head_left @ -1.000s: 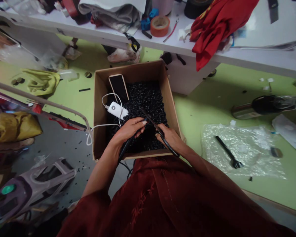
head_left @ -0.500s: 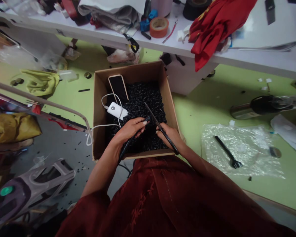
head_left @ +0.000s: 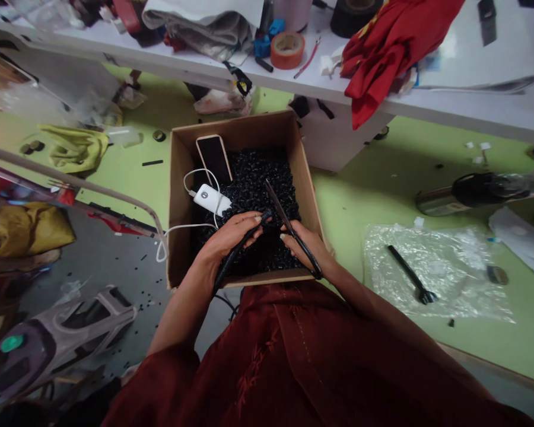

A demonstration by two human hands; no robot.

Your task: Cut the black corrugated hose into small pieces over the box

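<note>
My left hand [head_left: 235, 232] is closed around a black corrugated tube [head_left: 228, 264], whose end pokes out past the fingertips. My right hand [head_left: 309, 242] grips a pair of scissors [head_left: 289, 222], blades pointing up and to the left, just right of the tube's end. Whether the blades are parted is hard to make out. Both hands are over an open cardboard box [head_left: 312, 201] holding a heap of short black pieces [head_left: 262, 172]. A phone [head_left: 214, 159] leans inside at the back left, near a white device [head_left: 210, 198] with a white cable.
Behind the box runs a white shelf [head_left: 320, 86] with orange tape [head_left: 287, 50] and a red cloth [head_left: 382, 53]. On the green surface at right lie a plastic bag [head_left: 467, 267], a black brush-like tool [head_left: 409, 273] and a steel flask [head_left: 440, 198]. A white cable crosses the box's left edge.
The scissors have turned slightly, their tip moving a little up and to the right. My left hand and the tube stay almost where they were.
</note>
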